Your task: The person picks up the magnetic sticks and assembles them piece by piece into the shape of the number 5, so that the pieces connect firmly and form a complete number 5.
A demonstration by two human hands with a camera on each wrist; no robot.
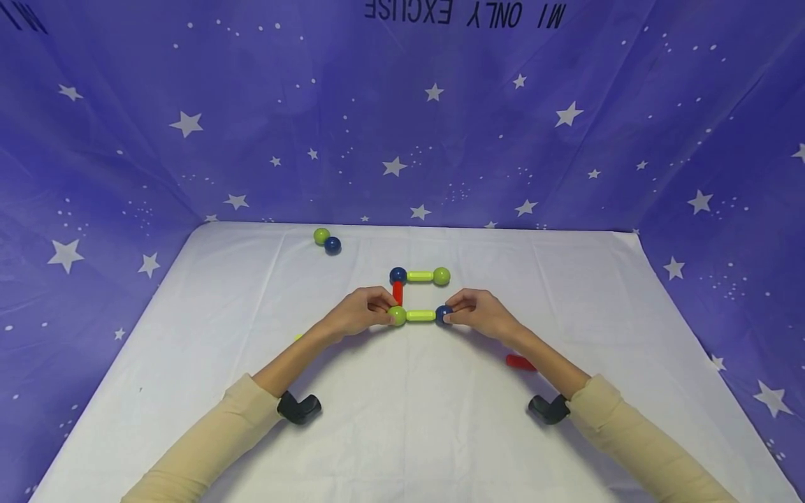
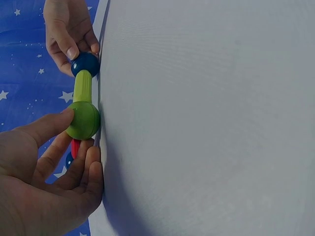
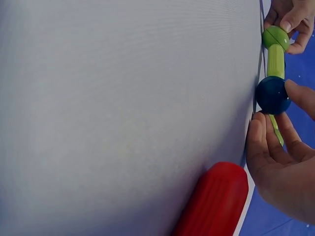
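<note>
In the head view, rods and balls form a shape with three sides mid-table. My left hand [image 1: 360, 312] pinches the near green ball [image 1: 398, 316] between thumb and fingers. The near blue ball [image 1: 443, 314] is pinched by my right hand [image 1: 484, 314]. A yellow-green rod [image 1: 421, 316] spans these two balls. From the held green ball a red rod [image 1: 397, 293] leads back to another blue ball [image 1: 398, 276]. There a second yellow-green rod [image 1: 420, 276] runs right to a far green ball [image 1: 442, 276]. The right side between the far green and near blue balls has no rod.
A loose green ball [image 1: 321, 235] and blue ball [image 1: 332, 246] lie together at the back left. One red rod [image 1: 519, 362] lies by the right forearm, which partly covers it. A yellow piece [image 1: 298, 338] peeks out beside the left forearm. Starry blue cloth [image 1: 352, 140] hangs behind the table.
</note>
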